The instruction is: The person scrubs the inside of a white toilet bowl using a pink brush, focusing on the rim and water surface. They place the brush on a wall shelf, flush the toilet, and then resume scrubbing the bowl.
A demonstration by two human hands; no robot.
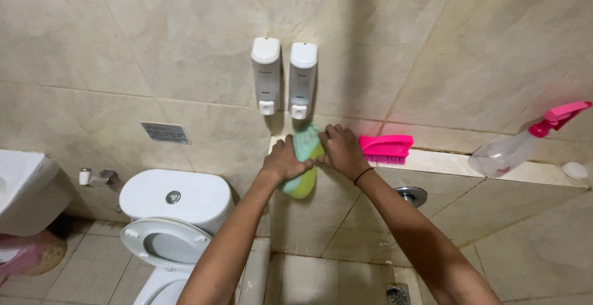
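I press a green and yellow sponge (304, 164) against the tiled wall (185, 51) with both hands, my left hand (285, 160) gripping its left edge and my right hand (341, 150) clutching its top right. It sits just below the two soap dispensers (284, 76). By my judgement the wiping is underway; no suds show yet. A pink brush (386, 147) lies just right of my right hand, a spray bottle (516, 147) further right on the ledge (445, 160).

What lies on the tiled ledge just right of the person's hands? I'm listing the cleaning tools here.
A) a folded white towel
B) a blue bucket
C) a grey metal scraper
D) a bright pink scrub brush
D: a bright pink scrub brush lies bristles-down on the tiled ledge, just beyond the right hand, which with the left hand grips a green and yellow sponge.
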